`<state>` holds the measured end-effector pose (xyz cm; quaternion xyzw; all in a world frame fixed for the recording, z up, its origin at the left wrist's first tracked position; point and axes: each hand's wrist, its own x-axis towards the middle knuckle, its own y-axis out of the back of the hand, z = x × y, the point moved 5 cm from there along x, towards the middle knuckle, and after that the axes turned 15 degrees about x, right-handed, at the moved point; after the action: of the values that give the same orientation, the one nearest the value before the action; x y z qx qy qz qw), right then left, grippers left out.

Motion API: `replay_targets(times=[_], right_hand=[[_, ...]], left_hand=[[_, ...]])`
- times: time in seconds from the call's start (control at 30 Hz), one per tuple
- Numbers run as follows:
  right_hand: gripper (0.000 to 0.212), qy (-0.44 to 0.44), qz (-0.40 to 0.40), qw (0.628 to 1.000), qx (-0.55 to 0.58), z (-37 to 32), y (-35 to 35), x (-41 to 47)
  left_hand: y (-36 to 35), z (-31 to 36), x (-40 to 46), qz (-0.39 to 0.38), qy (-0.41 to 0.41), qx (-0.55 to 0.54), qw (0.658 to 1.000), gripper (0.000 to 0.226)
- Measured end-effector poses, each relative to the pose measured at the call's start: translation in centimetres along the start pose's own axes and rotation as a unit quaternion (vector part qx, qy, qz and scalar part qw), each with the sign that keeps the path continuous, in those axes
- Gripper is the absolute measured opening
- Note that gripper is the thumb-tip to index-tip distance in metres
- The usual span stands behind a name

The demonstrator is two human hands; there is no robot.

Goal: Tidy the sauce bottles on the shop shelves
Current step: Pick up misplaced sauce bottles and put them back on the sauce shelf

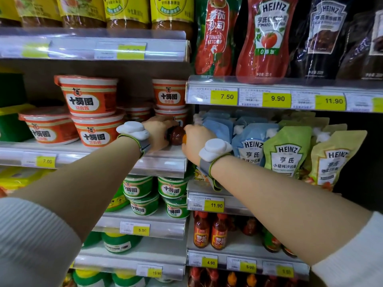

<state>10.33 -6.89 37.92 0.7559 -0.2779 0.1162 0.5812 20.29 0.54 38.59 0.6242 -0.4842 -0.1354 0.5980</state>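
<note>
Clearly, a dark reddish-brown glossy plastic sauce bottle (176, 135) with an orange cap is held lying on its side between both hands, just above the front edge of the grey metal shelf (161, 162). Its long axis runs sideways, from one grip to the other. The left hand (158, 134) is curled around the body end; the right hand (195, 141) is closed on the cap end. Squat red-and-white plastic tubs (91, 96) are stacked beyond the left grip, soft blue pouches (251, 146) beyond the right.
</note>
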Motion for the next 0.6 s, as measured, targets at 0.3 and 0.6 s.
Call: replay_targets(times=[0.3,0.6], right_hand=[[0.013,-0.014,-0.013,1.000,0.022,0.08,-0.37,-0.02],[0.017,-0.025,-0.074,0.997,-0.011,-0.75,-0.19,-0.31]], left_hand=[[-0.83,-0.54,0.09,0.011,0.012,-0.012,1.000,0.073],[-0.96,-0.32,0.27,0.010,-0.016,0.013,1.000,0.068]])
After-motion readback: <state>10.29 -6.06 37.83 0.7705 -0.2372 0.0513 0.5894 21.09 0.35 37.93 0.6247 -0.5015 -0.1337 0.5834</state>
